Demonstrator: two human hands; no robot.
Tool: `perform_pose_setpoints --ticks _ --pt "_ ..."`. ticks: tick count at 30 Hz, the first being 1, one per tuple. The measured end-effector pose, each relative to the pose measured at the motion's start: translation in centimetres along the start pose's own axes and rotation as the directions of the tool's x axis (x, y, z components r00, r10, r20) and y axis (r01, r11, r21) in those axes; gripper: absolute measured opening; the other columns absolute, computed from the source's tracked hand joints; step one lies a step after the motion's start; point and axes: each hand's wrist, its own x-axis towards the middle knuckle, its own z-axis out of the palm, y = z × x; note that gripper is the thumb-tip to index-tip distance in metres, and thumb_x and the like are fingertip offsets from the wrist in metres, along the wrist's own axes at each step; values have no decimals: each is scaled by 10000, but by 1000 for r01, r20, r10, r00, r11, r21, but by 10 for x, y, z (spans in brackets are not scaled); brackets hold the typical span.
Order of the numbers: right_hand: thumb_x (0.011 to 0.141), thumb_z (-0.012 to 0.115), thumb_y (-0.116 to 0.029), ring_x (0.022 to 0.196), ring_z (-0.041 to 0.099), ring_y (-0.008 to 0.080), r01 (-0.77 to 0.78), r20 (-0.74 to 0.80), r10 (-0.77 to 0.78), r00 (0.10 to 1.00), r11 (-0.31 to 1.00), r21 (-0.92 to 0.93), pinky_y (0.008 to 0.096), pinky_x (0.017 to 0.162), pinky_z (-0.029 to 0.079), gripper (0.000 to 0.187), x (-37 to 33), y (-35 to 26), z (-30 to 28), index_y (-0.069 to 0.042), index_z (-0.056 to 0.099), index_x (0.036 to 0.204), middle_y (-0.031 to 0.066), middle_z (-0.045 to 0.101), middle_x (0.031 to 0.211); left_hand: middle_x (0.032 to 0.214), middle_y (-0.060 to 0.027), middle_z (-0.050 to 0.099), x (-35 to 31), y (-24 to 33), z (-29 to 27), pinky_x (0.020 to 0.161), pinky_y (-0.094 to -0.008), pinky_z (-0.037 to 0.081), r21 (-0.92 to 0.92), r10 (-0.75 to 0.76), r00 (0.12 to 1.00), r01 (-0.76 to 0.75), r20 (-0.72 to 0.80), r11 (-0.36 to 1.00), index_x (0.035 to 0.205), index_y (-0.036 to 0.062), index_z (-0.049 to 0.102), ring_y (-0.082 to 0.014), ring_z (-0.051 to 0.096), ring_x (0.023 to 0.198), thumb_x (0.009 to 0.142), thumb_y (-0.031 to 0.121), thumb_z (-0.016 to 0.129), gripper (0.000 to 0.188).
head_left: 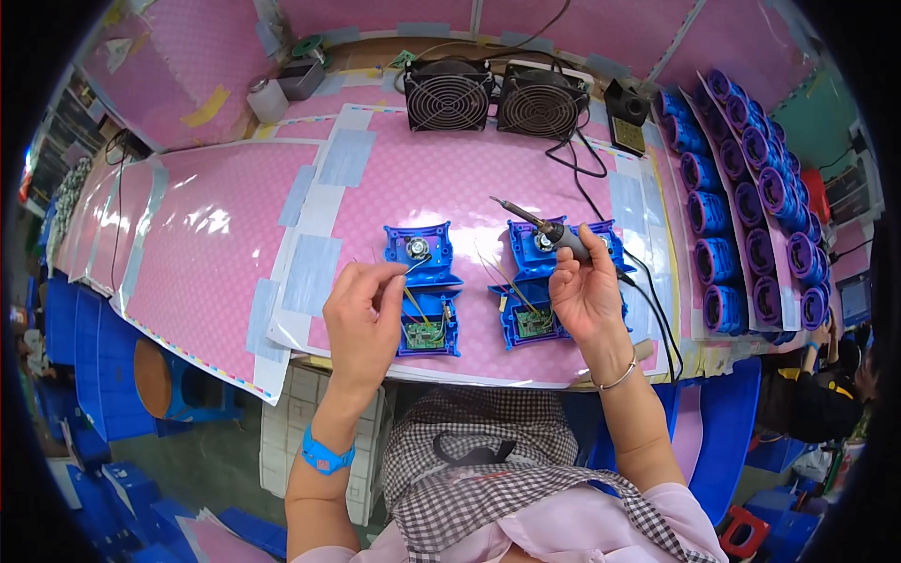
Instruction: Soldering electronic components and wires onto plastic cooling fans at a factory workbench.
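- At a pink-covered counter [361, 202], in the view from my head, I work over open blue shells, a soldering iron [570, 242] raised in one hand.
- My left hand [364, 314] bends over the left-hand shell [435, 275]; its thumb and forefinger meet at the tips, apparently pinching a thin strand [419, 265] beside the round metal speaker [418, 248].
- My right hand [584, 291] has its fingers closed round the iron's grip, the tip pointing up and to the left, clear of the parts.
- Below the speaker, a green circuit board [424, 335] sits in the lower half of the same shell, with yellow wires rising from it. A second board [533, 324] lies in the shell by my right wrist.
- The work, in my judgement, calls for a steady left pinch: strand end flat against its contact, fingertips well back from the heat.
- The iron is best brought in from the open side, touching the joint briefly; lingering could melt plastic or scorch insulation.
- Its dark cord [660, 319] runs beside the right-hand parts and should hang slack, lest it drag a shell.
- Two black fans [448, 98] stand at the back, near the iron's stand [627, 103].
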Motion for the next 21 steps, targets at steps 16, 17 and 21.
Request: perform_pose_setpoints --ticks 16,17,21 --pt "816 698 -57 580 601 45 534 457 -323 828 211 -819 191 495 419 148 -12 39 2 2 697 951 26 663 675 774 -62 648 14 -7 24 498 -246 431 96 70 997 -73 34 993 939 -2 658 -92 546 568 785 -22 703 162" --pt "812 702 -61 574 588 39 550 472 -323 820 221 -805 191 492 413 152 -10 40 -1 0 699 951 24 662 676 774 -60 650 14 -7 24 495 -244 430 98 63 997 -66 36 993 939 -2 658 -89 544 566 785 -23 702 162" --pt "856 650 -17 630 632 99 539 502 -235 832 136 -831 212 561 486 157 -11 37 0 41 661 1002 77 670 751 791 -103 631 15 -6 22 530 -318 466 118 15 997 -24 71 993 964 5 643 -193 599 593 800 -4 681 169"
